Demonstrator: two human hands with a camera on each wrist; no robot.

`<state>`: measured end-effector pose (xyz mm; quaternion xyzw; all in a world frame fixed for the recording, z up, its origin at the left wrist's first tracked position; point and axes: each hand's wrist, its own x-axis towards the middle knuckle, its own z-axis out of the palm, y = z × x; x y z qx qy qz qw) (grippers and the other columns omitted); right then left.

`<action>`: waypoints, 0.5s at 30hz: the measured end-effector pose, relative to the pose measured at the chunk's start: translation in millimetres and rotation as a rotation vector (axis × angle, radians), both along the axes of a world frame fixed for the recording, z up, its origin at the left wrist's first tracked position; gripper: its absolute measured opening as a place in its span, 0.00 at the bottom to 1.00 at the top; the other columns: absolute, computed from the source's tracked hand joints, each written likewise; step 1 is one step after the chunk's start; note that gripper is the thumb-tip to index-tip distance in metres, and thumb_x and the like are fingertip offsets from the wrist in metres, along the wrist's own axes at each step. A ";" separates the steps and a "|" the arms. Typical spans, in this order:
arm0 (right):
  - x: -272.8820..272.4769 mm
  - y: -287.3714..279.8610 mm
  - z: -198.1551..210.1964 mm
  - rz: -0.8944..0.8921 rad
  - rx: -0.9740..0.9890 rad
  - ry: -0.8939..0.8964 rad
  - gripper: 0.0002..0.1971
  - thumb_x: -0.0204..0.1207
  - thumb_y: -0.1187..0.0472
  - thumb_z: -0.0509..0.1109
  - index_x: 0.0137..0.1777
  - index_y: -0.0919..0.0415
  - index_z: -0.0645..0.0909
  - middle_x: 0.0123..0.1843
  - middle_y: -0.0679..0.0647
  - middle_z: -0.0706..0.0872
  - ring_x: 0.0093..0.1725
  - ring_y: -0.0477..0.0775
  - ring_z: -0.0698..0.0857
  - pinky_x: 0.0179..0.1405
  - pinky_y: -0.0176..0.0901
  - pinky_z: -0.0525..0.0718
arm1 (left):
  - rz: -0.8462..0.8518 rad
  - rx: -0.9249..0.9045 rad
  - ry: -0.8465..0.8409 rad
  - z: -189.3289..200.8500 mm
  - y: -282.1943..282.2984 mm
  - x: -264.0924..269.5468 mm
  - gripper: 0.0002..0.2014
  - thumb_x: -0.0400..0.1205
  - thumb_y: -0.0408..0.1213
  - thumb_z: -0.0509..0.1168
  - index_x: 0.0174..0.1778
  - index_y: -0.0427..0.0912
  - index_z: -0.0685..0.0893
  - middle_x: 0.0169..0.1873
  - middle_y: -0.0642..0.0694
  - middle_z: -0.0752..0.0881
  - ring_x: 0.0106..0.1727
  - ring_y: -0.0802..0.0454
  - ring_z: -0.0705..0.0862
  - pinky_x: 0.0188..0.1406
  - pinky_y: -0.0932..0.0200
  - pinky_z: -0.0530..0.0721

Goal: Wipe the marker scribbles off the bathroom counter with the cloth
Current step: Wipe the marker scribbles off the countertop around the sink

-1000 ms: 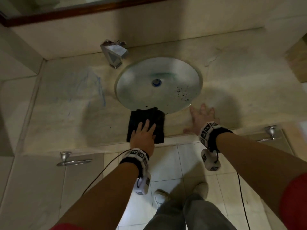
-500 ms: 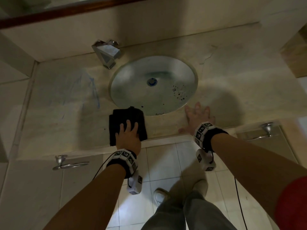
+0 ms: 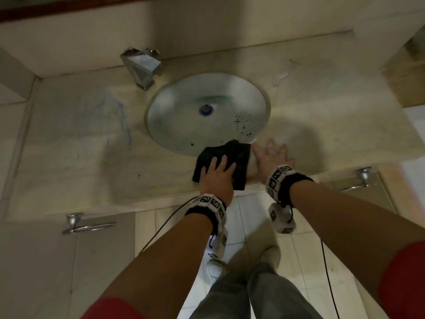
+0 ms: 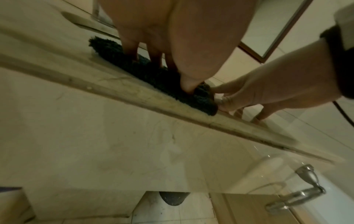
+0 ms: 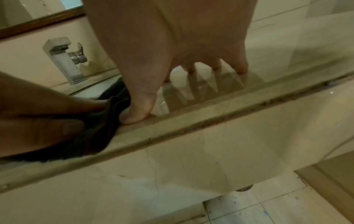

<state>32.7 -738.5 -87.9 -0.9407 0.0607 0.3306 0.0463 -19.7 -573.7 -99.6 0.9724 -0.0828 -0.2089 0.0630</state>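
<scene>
The left hand (image 3: pixel 217 178) lies flat on the dark cloth (image 3: pixel 239 157) with its fingers straight, pressing it onto the front strip of the bench (image 3: pixel 322 116) just below the rim of the sink (image 3: pixel 161 116); one corner of the cloth laps over that rim; the right hand (image 3: pixel 270 157) is spread open and flat on the bare stone just beside the cloth, its thumb touching the cloth's edge in the right wrist view, and it holds nothing; the blue marker scribbles (image 3: pixel 124 122) are on the left part of the bench, well apart from the cloth, with the faucet (image 3: pixel 142 65) behind them; some strokes look pale and smeared while one longer line is still distinct, so I judge the wiping unfinished; whether the faint patches are half-cleaned ink or veining in the stone I cannot tell; what seems left is to bring the cloth across to the left and rub those lines away; dark specks in the sink are not part of the task.
</scene>
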 end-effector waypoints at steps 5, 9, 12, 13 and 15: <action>-2.5 -3.3 3.4 0.017 0.036 -0.012 0.61 0.59 0.27 0.75 0.83 0.36 0.37 0.86 0.52 0.31 0.83 0.74 0.36 0.76 0.81 0.50 | 0.111 0.014 -0.005 -2.8 48.6 -11.9 0.25 0.89 0.47 0.47 0.84 0.58 0.55 0.86 0.51 0.48 0.85 0.44 0.47 0.82 0.39 0.56; -3.9 -3.0 6.4 0.004 0.046 -0.007 0.61 0.59 0.28 0.75 0.83 0.37 0.38 0.86 0.52 0.30 0.83 0.74 0.35 0.77 0.80 0.49 | 0.236 0.106 0.029 -5.8 104.1 -21.5 0.25 0.89 0.48 0.47 0.84 0.57 0.53 0.86 0.50 0.48 0.85 0.43 0.49 0.79 0.40 0.64; -4.0 -3.4 7.7 0.007 0.048 -0.014 0.61 0.59 0.28 0.75 0.83 0.37 0.38 0.86 0.52 0.31 0.83 0.73 0.35 0.77 0.79 0.50 | 0.297 0.139 0.043 -4.8 125.6 -28.9 0.26 0.89 0.48 0.47 0.85 0.56 0.52 0.86 0.49 0.49 0.85 0.42 0.50 0.78 0.40 0.65; -4.1 -2.9 7.8 0.008 0.048 -0.014 0.60 0.59 0.28 0.75 0.83 0.38 0.38 0.86 0.52 0.31 0.83 0.73 0.35 0.77 0.79 0.50 | 0.309 0.143 0.048 -4.8 127.6 -29.7 0.26 0.89 0.48 0.47 0.85 0.56 0.52 0.86 0.49 0.49 0.85 0.42 0.50 0.79 0.40 0.65; -3.7 -1.9 6.9 0.009 0.050 -0.018 0.60 0.59 0.28 0.75 0.83 0.38 0.39 0.86 0.52 0.32 0.83 0.74 0.36 0.77 0.80 0.50 | 0.318 0.156 0.059 -6.3 125.8 -28.7 0.26 0.89 0.47 0.47 0.85 0.54 0.52 0.85 0.48 0.48 0.85 0.41 0.49 0.78 0.39 0.65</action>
